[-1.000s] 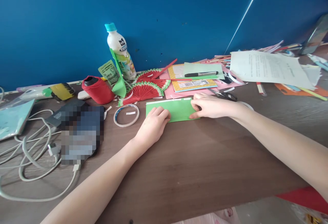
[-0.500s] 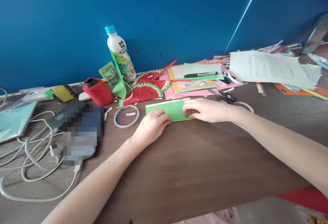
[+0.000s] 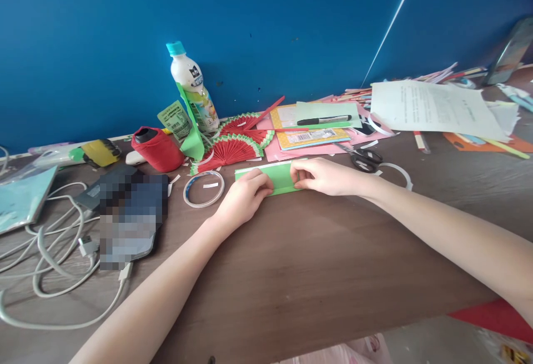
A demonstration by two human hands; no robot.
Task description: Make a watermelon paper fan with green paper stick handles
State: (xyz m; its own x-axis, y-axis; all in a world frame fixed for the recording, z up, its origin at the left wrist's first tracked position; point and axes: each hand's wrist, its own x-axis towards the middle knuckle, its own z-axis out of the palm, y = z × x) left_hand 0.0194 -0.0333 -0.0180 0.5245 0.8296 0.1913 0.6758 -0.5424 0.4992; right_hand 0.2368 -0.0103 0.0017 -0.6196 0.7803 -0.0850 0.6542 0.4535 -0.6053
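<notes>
A folded green paper (image 3: 280, 177) with a white strip along its far edge lies flat on the brown table (image 3: 316, 264). My left hand (image 3: 244, 199) rests on its near left part, fingers curled and pressed down on it. My right hand (image 3: 322, 176) covers its right end, fingers pressed on the paper's fold. Only the middle of the paper shows between the two hands.
A tape roll (image 3: 204, 188) lies left of the paper. Behind it are red and green pleated paper fans (image 3: 233, 147), a bottle (image 3: 192, 89), a red cup (image 3: 157, 147), scissors (image 3: 362, 156), a marker (image 3: 323, 120) on coloured sheets and a white sheet (image 3: 433, 109). White cables (image 3: 54, 253) and a blurred device (image 3: 130, 214) lie at left.
My right hand has slid leftward along the green paper, from its right end toward the middle, leaving less paper visible. My left hand has stayed pressed on the left part.
</notes>
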